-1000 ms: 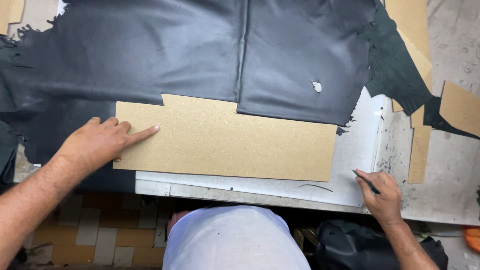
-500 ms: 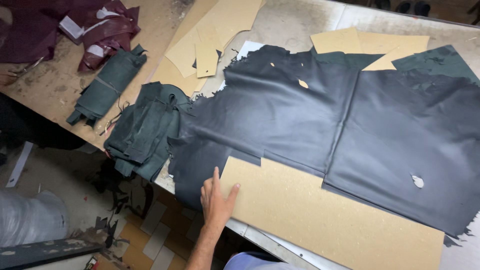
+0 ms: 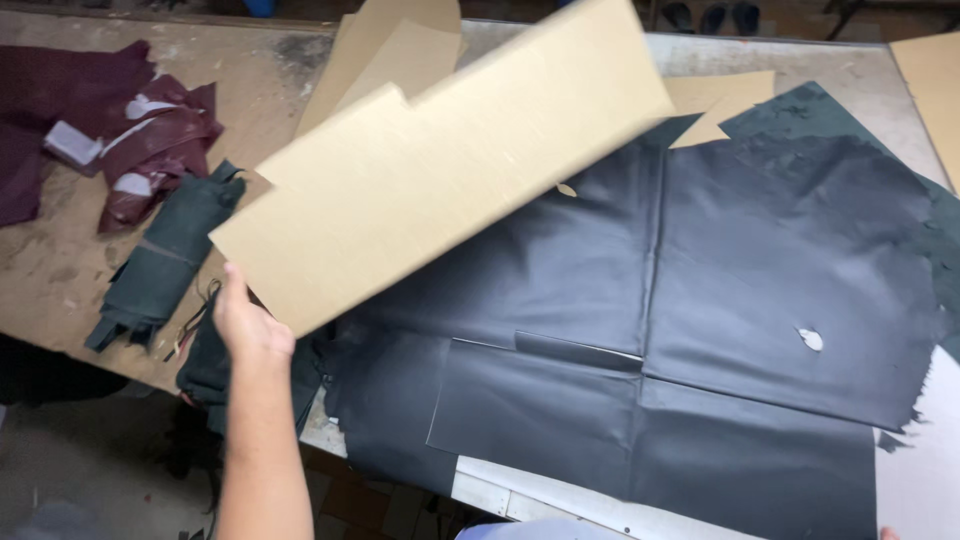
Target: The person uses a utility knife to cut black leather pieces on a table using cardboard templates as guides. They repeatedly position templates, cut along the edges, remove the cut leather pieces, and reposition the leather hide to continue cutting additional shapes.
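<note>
**Tan Board over Dark Leather**

The cardboard template is plain tan. The leather hide beneath is dark navy-black, with one small white hole at right. At left lie a dark green roll and maroon scraps on the brown table.

Bare left hand — sleeveless forearm, ringless

Brightness: moderate, even, daylight-like; no hard shadows.
Source: diffuse, from above; exact direction cannot be told.
Sheen: soft grey reflections on the dark leather sheet, strongest along its centre seam.
Shadow: faint, under the raised cardboard pattern.
Blur: motion smear on the cardboard pattern and on the left hand.
Focus: the table fairly sharp; floor at lower left dim and soft.
Edges: slight wide-angle stretch.
</note>
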